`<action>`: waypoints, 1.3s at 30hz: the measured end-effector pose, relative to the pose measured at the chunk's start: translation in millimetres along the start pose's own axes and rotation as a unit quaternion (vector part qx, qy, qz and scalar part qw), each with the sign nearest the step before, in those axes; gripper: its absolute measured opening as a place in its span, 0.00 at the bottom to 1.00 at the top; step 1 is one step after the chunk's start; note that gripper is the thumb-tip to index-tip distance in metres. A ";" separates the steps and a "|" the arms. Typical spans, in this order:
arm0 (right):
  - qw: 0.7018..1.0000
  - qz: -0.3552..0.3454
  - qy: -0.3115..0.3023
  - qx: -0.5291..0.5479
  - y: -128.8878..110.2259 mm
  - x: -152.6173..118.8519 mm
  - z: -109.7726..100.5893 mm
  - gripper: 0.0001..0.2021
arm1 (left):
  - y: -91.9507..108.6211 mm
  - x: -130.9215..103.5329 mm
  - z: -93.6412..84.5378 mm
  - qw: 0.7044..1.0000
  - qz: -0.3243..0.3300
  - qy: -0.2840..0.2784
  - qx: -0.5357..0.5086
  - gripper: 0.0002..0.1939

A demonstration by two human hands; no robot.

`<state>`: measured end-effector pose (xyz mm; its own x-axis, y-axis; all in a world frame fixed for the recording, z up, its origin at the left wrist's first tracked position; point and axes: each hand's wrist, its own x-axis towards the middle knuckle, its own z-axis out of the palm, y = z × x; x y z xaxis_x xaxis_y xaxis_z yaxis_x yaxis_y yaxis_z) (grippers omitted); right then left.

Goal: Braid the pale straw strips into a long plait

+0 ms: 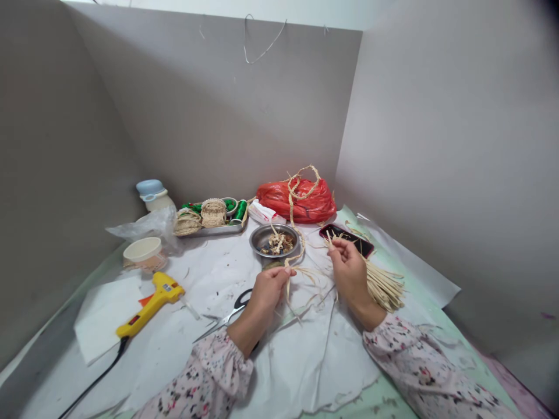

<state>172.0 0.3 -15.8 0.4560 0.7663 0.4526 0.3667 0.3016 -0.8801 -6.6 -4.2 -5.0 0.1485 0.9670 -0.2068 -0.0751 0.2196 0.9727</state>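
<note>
My left hand (269, 294) pinches the working end of a straw braid (292, 218), where loose strands fan out to the right and hang down. From there the braid runs up past the metal bowl and ends in a loop on a red plastic bag (266, 195). My right hand (351, 276) is closed, with a pale straw strand (329, 237) sticking up between thumb and fingers. Beside and partly behind that hand lies a bundle of straw (386, 285). Black-handled scissors (225, 320) rest partly under my left wrist.
A metal bowl (254, 245) holds straw scraps. Further left are a yellow glue gun (152, 305) with a cord, a paper cup (143, 256), a blue-capped bottle (152, 195) and a tray (218, 230) of woven pieces and green thread. A phone (362, 244) lies behind my right hand. Grey partitions surround the table.
</note>
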 end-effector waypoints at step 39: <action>0.972 -0.180 -0.124 -0.083 -25.9 -36.7 10.1 0.09 | -2.4 2.4 2.3 0.998 0.014 -0.051 0.015 0.20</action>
<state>137.6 -29.9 -11.0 0.0709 0.7475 0.6605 0.6022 0.4958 -0.6257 -3.8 -2.7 -7.6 0.2467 0.9542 -0.1692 -0.0510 0.1872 0.9810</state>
